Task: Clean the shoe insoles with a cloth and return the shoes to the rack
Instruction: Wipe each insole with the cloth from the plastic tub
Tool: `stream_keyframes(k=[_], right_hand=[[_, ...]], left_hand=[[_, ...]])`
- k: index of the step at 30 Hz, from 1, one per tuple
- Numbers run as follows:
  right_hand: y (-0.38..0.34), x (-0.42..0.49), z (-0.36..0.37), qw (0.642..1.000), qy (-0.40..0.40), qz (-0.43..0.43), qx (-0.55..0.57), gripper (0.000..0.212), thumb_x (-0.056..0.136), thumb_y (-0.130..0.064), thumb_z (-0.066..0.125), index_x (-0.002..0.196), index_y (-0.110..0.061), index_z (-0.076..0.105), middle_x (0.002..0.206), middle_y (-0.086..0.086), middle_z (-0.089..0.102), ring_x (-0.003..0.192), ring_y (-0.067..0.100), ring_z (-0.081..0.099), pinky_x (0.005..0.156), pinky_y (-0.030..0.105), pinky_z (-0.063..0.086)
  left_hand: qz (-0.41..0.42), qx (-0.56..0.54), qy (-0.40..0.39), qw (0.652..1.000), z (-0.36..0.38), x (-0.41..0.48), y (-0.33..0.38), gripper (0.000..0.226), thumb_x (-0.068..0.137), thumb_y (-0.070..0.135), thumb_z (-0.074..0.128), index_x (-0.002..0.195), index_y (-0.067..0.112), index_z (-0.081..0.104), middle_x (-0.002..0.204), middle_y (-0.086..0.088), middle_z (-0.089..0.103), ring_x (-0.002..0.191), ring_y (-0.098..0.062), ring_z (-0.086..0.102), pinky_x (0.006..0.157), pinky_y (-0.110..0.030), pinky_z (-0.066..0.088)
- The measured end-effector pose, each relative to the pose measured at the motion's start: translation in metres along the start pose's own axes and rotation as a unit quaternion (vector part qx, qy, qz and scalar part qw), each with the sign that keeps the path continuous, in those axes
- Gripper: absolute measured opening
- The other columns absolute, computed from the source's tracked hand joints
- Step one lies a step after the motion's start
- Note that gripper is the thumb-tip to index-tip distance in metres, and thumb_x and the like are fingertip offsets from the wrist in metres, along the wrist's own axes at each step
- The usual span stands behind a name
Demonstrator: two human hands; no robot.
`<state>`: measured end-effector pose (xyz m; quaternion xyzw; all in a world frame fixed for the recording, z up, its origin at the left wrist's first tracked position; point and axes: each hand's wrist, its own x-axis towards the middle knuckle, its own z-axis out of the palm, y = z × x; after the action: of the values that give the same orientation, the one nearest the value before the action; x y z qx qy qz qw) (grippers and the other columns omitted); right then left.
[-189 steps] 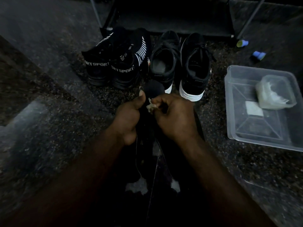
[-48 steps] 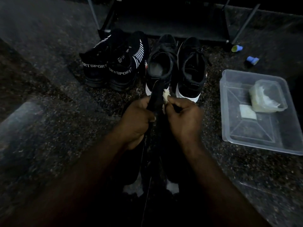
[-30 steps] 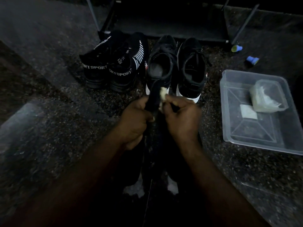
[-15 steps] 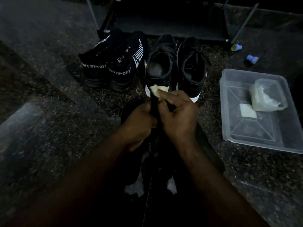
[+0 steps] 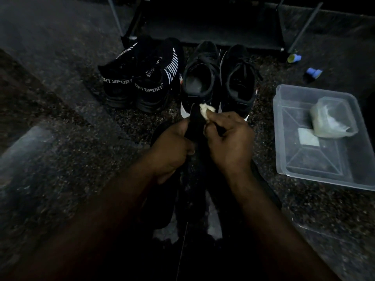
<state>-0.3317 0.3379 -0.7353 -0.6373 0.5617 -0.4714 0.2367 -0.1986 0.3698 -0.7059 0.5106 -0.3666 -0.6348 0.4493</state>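
Black foam or fabric, hard to tell which in this dim light: the insole stands on edge between the two hands, its upper end poking out just above the fingers. The left hand has its fingers wrapped round the insole's middle, clamping it. The right hand pinches a pale wad of cloth between thumb and fingertips and presses it against the insole's top end.

To wipe well, I judge the left grip should be firm and set close under the cloth, so the free end does not flop. The cloth should run in long strokes along the length, over both faces and the rim, with the wad turned to a fresh side as it soils.

Just beyond the fingers sit the black lace-up shoes, openings up, ready to take the insole back. Farther beyond them stands the rack.
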Motion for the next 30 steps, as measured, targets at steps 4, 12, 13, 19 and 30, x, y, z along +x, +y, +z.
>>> stream_keyframes(k=[4, 12, 13, 19, 30], right_hand=[[-0.019, -0.007, 0.011, 0.997, -0.050, -0.057, 0.023, 0.033, 0.087, -0.026, 0.060, 0.114, -0.023, 0.079, 0.099, -0.002, 0.073, 0.095, 0.024, 0.070, 0.083, 0.051, 0.055], [-0.015, -0.012, 0.015, 0.993, -0.087, -0.085, 0.002, 0.028, 0.088, -0.023, 0.066, 0.111, -0.019, 0.081, 0.100, 0.002, 0.076, 0.093, 0.023, 0.071, 0.083, 0.045, 0.058], [-0.010, -0.009, 0.013, 0.994, -0.077, -0.078, -0.026, 0.029, 0.087, -0.028, 0.064, 0.109, -0.021, 0.081, 0.099, 0.001, 0.077, 0.092, 0.024, 0.071, 0.083, 0.044, 0.057], [-0.017, -0.015, 0.015, 0.994, -0.054, -0.096, -0.028, 0.022, 0.083, -0.018, 0.072, 0.103, -0.017, 0.083, 0.096, 0.002, 0.078, 0.090, 0.025, 0.070, 0.082, 0.043, 0.057], [-0.017, -0.013, 0.016, 0.992, -0.069, -0.102, -0.038, 0.027, 0.085, -0.027, 0.065, 0.106, -0.023, 0.082, 0.096, -0.002, 0.076, 0.092, 0.026, 0.067, 0.081, 0.047, 0.054]], left_hand=[[0.018, -0.006, 0.001, 1.000, -0.007, 0.000, 0.006, 0.058, 0.077, -0.017, 0.050, 0.118, 0.021, 0.069, 0.112, -0.016, 0.076, 0.106, -0.032, 0.072, 0.095, -0.048, 0.055], [0.021, -0.033, 0.049, 0.998, -0.017, 0.004, 0.011, 0.061, 0.066, -0.018, 0.044, 0.120, -0.001, 0.066, 0.109, -0.024, 0.072, 0.100, -0.031, 0.068, 0.087, -0.037, 0.053], [0.022, -0.037, 0.055, 0.998, -0.018, 0.005, 0.011, 0.058, 0.069, -0.022, 0.042, 0.115, 0.000, 0.068, 0.104, -0.021, 0.074, 0.095, -0.030, 0.069, 0.082, -0.034, 0.055], [0.013, -0.059, 0.080, 0.995, -0.020, 0.006, 0.014, 0.054, 0.071, -0.022, 0.040, 0.120, -0.013, 0.063, 0.111, -0.039, 0.066, 0.095, -0.041, 0.065, 0.079, -0.036, 0.054], [0.013, -0.076, 0.098, 0.992, -0.022, 0.005, 0.020, 0.058, 0.063, -0.013, 0.047, 0.118, -0.011, 0.064, 0.101, -0.026, 0.069, 0.091, -0.036, 0.065, 0.077, -0.034, 0.054]])
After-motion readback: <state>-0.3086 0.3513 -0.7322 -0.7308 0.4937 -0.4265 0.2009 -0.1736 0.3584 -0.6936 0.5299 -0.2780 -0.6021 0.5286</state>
